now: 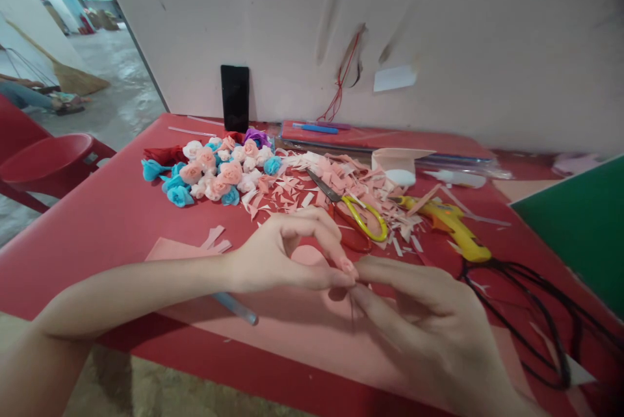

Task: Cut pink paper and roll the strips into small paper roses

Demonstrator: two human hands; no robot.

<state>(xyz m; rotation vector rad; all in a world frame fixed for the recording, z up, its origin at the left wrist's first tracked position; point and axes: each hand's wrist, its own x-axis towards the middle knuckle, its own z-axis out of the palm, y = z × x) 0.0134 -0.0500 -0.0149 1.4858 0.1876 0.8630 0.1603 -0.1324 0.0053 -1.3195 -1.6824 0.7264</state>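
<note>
My left hand (287, 251) reaches in from the left with thumb and index finger pinched together. At their tips is a small piece of pink paper (348, 267), mostly covered by the fingers. My right hand (429, 319) meets it from the right, its thumb and index finger closed on the same small piece. A rounded pink paper shape (309, 254) shows through the gap of my left hand. Beneath both hands a large pink paper sheet (302, 339) lies on the red table (117, 222). A blue pen (236, 308) rests on the sheet, partly behind my left forearm.
Paper roses (229, 172) in pink, white and blue are heaped at the back left, beside a propped phone (235, 99). Scissors (361, 212) lie on paper scraps (287, 193). A yellow glue gun (455, 225) trails a black cable (536, 303) near a green board (580, 222).
</note>
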